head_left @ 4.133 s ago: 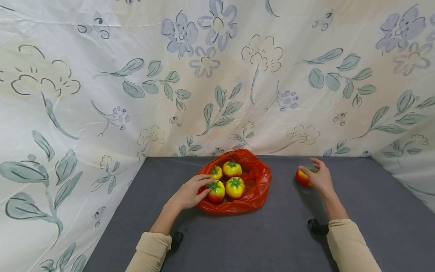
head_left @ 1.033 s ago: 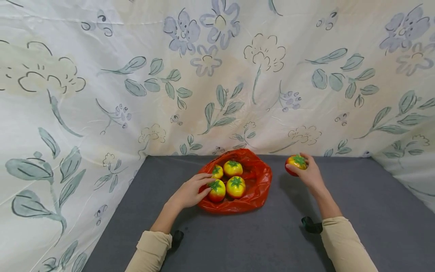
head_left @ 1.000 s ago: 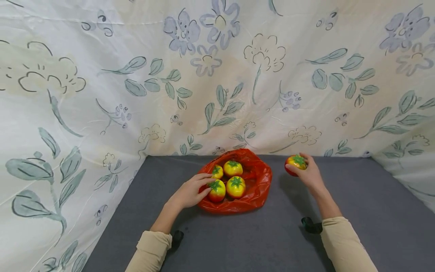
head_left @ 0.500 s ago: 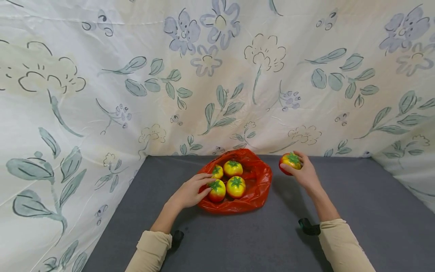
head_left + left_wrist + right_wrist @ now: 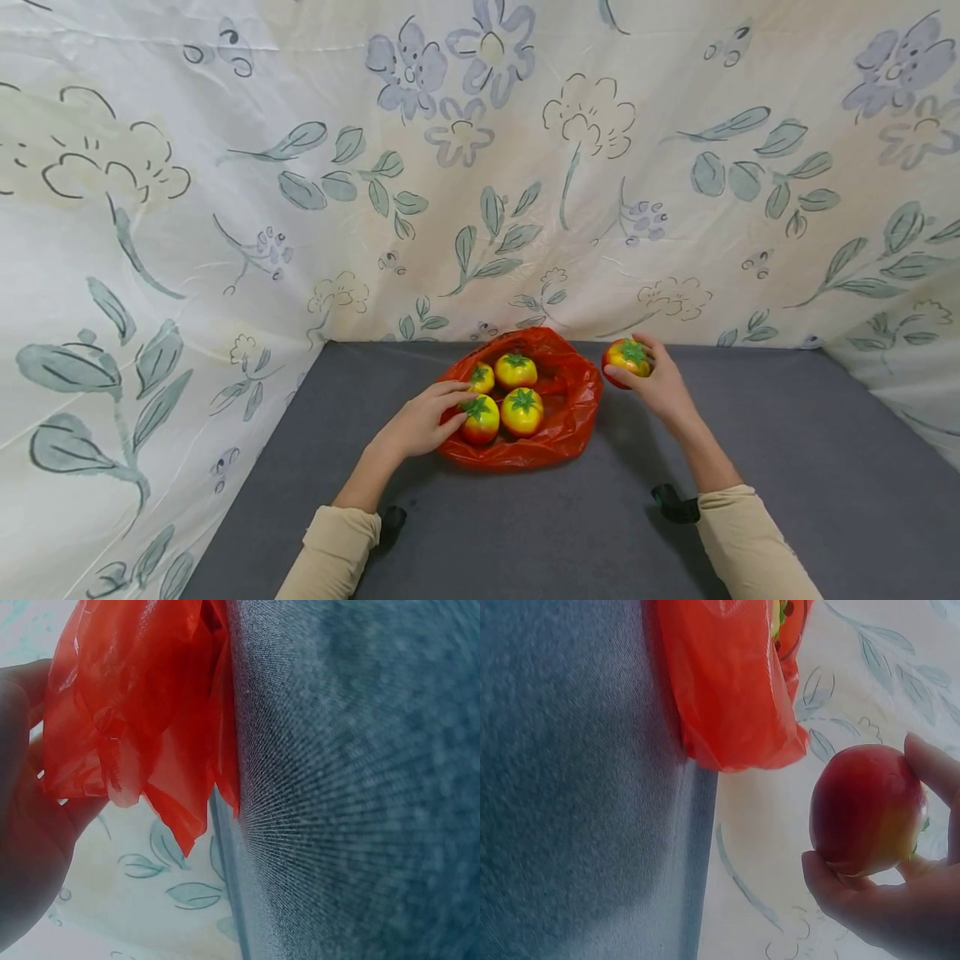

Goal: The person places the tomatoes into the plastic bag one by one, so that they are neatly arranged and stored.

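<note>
**Holding one tomato just off the bag's right edge**

Watching from the head view, I am seeing the right hand (image 5: 651,385) carrying a red-and-yellow tomato (image 5: 627,360) raised off the grey table (image 5: 787,467), just beside the right rim of the red plastic bag (image 5: 570,417). Its fingers are curling around the fruit from behind and below, with the green stalk cap facing up. The right wrist view is showing the same tomato (image 5: 866,810) cradled between thumb and fingertips (image 5: 930,769), with the bag (image 5: 727,690) hanging close to its left.

The left hand (image 5: 420,423) is lying at the bag's left rim. From the head view I am reading its fingers as lightly bent and resting against the front-left tomato (image 5: 478,417), while the left wrist view is showing red film (image 5: 142,712) bunched against the palm (image 5: 22,847); I cannot tell whether the fingers are actually pinching it.

Inside the bag, four tomatoes are sitting in a close cluster: the one under the fingers, a second (image 5: 522,410) beside it, and two more (image 5: 515,370) behind. A flowered cloth (image 5: 480,167) is hanging behind the table.
</note>
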The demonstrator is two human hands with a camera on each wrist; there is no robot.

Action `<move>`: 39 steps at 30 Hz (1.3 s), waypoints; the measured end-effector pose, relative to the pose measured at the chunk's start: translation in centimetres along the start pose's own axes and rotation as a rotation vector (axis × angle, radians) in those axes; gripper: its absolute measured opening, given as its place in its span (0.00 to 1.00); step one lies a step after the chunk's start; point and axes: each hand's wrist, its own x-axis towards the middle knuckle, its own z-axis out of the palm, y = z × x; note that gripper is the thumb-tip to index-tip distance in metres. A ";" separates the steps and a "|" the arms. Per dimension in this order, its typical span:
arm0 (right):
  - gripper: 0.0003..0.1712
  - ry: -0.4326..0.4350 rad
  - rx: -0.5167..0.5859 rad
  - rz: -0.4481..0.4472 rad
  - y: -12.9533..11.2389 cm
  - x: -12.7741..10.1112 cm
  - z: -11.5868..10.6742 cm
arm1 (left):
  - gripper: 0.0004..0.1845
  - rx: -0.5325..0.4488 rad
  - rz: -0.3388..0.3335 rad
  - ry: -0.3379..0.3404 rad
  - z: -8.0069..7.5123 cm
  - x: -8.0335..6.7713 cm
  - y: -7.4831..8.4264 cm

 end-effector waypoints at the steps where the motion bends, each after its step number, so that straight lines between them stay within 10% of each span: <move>1: 0.51 -0.003 -0.003 -0.005 0.0 0.0 0.1 | 0.20 0.000 -0.001 -0.001 0.0 0.0 0.0; 39: 0.47 -0.055 -0.040 -0.055 -1.5 0.0 2.9 | 0.19 -0.008 0.026 0.014 -0.2 0.0 0.0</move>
